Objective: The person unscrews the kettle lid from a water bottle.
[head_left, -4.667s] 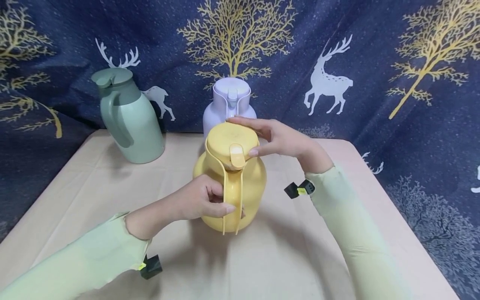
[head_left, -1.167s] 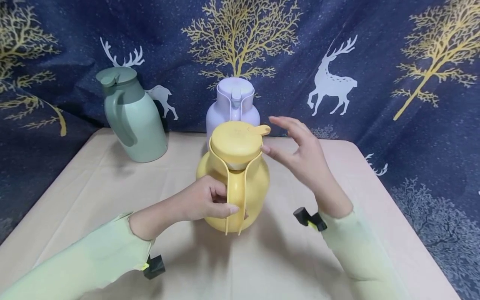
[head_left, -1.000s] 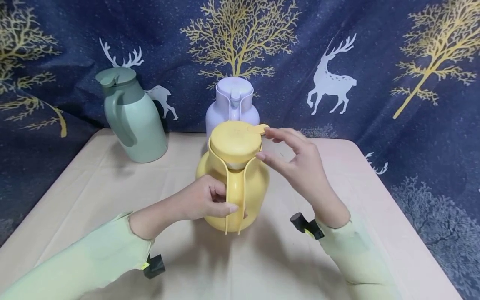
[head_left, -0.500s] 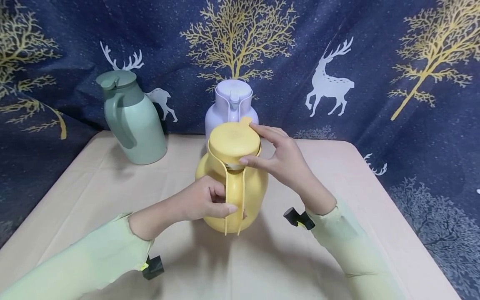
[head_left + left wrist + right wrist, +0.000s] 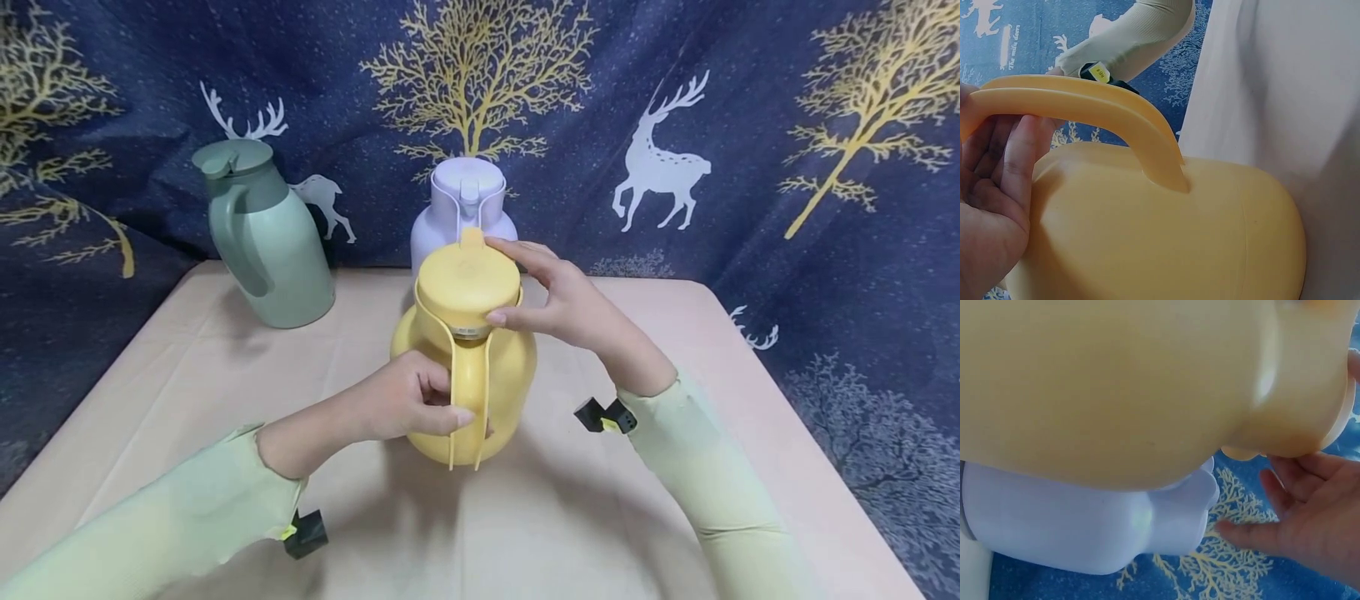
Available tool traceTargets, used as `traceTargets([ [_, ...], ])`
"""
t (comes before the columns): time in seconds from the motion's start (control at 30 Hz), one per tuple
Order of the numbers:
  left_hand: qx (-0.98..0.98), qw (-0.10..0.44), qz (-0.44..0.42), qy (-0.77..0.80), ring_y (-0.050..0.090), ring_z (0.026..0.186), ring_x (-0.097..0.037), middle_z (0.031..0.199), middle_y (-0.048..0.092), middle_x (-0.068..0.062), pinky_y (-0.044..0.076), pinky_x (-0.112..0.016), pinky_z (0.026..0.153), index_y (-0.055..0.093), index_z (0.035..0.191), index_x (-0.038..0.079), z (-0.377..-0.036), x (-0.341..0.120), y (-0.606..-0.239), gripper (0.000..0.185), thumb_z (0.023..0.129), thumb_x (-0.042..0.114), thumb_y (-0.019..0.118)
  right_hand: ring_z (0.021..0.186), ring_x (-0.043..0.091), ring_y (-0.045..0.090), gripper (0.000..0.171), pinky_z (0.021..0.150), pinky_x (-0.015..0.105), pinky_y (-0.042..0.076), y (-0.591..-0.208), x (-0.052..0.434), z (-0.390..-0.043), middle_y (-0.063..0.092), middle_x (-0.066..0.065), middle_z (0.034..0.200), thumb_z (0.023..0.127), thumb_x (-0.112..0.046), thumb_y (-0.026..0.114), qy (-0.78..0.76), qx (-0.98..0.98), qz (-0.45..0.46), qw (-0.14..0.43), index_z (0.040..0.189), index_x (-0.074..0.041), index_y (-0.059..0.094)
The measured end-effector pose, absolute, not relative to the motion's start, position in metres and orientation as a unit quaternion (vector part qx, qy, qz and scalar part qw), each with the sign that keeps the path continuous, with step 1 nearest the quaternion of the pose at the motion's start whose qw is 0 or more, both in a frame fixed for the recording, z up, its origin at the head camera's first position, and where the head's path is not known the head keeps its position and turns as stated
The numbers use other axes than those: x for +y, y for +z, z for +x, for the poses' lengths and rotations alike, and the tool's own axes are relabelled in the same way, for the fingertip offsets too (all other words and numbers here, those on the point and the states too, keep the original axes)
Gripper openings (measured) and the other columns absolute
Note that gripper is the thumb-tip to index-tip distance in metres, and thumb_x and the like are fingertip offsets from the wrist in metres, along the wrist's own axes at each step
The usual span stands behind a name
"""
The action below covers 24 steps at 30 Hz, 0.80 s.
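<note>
A yellow thermos jug (image 5: 513,375) stands upright at the middle of the table, its handle (image 5: 470,383) facing me. My left hand (image 5: 405,396) grips that handle, thumb across its front; in the left wrist view the fingers pass beneath the handle (image 5: 1097,115). On top is the round yellow lid (image 5: 468,279), whose tab (image 5: 472,238) points to the back. A pale band with small marks shows under the lid's front edge. My right hand (image 5: 570,304) holds the lid from the right, thumb at its front side and fingers toward the back, near the tab.
Directly behind the yellow jug stands a lavender jug (image 5: 468,179), partly hidden. A green jug (image 5: 277,250) is at the back left of the cloth-covered table (image 5: 360,525). A dark blue curtain (image 5: 322,50) with trees and deer hangs close behind.
The lid's tab has turned counterclockwise, from the front over the handle, past the right side, to the back. My right hand came off, then took hold of the lid again; the left stayed put.
</note>
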<state>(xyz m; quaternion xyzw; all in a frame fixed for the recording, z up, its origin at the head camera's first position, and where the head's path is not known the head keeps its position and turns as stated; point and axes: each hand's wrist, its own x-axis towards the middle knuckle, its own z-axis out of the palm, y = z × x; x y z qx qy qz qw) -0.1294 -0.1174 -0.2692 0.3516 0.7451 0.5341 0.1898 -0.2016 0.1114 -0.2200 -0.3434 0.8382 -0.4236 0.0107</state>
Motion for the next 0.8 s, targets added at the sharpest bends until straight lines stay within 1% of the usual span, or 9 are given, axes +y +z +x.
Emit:
traceTargets([
  [0.1,0.744,0.19,0.353,0.534,0.069,0.08,0.0,0.094,0.076,-0.019,0.058,-0.022,0.074,0.074,0.1,-0.008,-0.13,-0.117,-0.269,0.024,0.089,0.012,0.066,0.146,0.026,0.033,0.109,0.12,0.052,0.028,-0.22,0.11,-0.203,0.039,0.009,0.157,0.065,-0.073,0.074,-0.422,0.843,-0.334,0.016,0.152,-0.016,0.039],
  [0.13,0.745,0.189,0.353,0.533,0.069,0.08,0.0,0.094,0.076,-0.019,0.057,-0.022,0.074,0.074,0.1,-0.008,-0.13,-0.116,-0.27,0.024,0.089,0.012,0.066,0.147,0.026,0.033,0.114,0.12,0.051,0.027,-0.22,0.109,-0.204,0.039,0.009,0.157,0.062,-0.077,0.072,-0.424,0.843,-0.331,0.021,0.152,-0.016,0.039],
  [0.17,0.746,0.189,0.353,0.533,0.069,0.08,0.0,0.094,0.077,-0.019,0.057,-0.022,0.074,0.074,0.1,-0.008,-0.13,-0.116,-0.269,0.024,0.088,0.012,0.066,0.147,0.026,0.033,0.115,0.12,0.05,0.028,-0.219,0.108,-0.204,0.039,0.009,0.157,0.062,-0.077,0.072,-0.426,0.842,-0.33,0.025,0.152,-0.016,0.038],
  [0.23,0.747,0.188,0.353,0.531,0.069,0.08,0.0,0.094,0.077,-0.018,0.057,-0.022,0.073,0.074,0.1,-0.007,-0.131,-0.117,-0.269,0.024,0.088,0.012,0.067,0.147,0.026,0.034,0.107,0.121,0.049,0.028,-0.217,0.107,-0.207,0.04,0.007,0.158,0.068,-0.065,0.079,-0.421,0.844,-0.33,0.035,0.153,-0.016,0.037],
  [0.3,0.75,0.186,0.353,0.528,0.068,0.079,0.0,0.094,0.077,-0.017,0.057,-0.022,0.072,0.074,0.099,-0.007,-0.131,-0.117,-0.268,0.024,0.088,0.013,0.067,0.146,0.025,0.036,0.097,0.121,0.047,0.029,-0.215,0.107,-0.208,0.041,0.007,0.157,0.074,-0.046,0.084,-0.414,0.846,-0.333,0.041,0.153,-0.016,0.036],
  [0.37,0.75,0.186,0.353,0.527,0.068,0.079,0.0,0.094,0.077,-0.017,0.057,-0.022,0.072,0.074,0.099,-0.007,-0.131,-0.117,-0.268,0.024,0.088,0.013,0.067,0.146,0.024,0.036,0.092,0.121,0.047,0.028,-0.213,0.107,-0.21,0.041,0.006,0.157,0.077,-0.03,0.084,-0.409,0.848,-0.335,0.048,0.153,-0.016,0.036],
  [0.47,0.746,0.186,0.352,0.533,0.068,0.079,0.001,0.093,0.077,-0.019,0.057,-0.022,0.073,0.074,0.099,-0.008,-0.131,-0.116,-0.269,0.024,0.088,0.012,0.066,0.147,0.022,0.036,0.088,0.122,0.046,0.027,-0.216,0.107,-0.21,0.043,0.005,0.156,0.077,-0.021,0.084,-0.428,0.84,-0.329,0.052,0.152,-0.016,0.039],
  [0.57,0.745,0.189,0.351,0.535,0.068,0.079,0.002,0.093,0.076,-0.02,0.057,-0.022,0.073,0.074,0.099,-0.008,-0.13,-0.115,-0.271,0.024,0.088,0.012,0.066,0.146,0.019,0.037,0.085,0.122,0.043,0.027,-0.222,0.108,-0.209,0.045,0.002,0.155,0.075,-0.02,0.084,-0.466,0.826,-0.314,0.052,0.15,-0.018,0.043],
  [0.8,0.75,0.193,0.346,0.53,0.069,0.08,0.001,0.094,0.076,-0.021,0.057,-0.022,0.074,0.073,0.099,-0.008,-0.131,-0.117,-0.273,0.024,0.088,0.011,0.065,0.139,0.019,0.047,0.084,0.118,0.036,0.035,-0.227,0.105,-0.209,0.049,0.006,0.151,0.073,-0.017,0.086,-0.515,0.793,-0.325,0.024,0.147,-0.013,0.047],
])
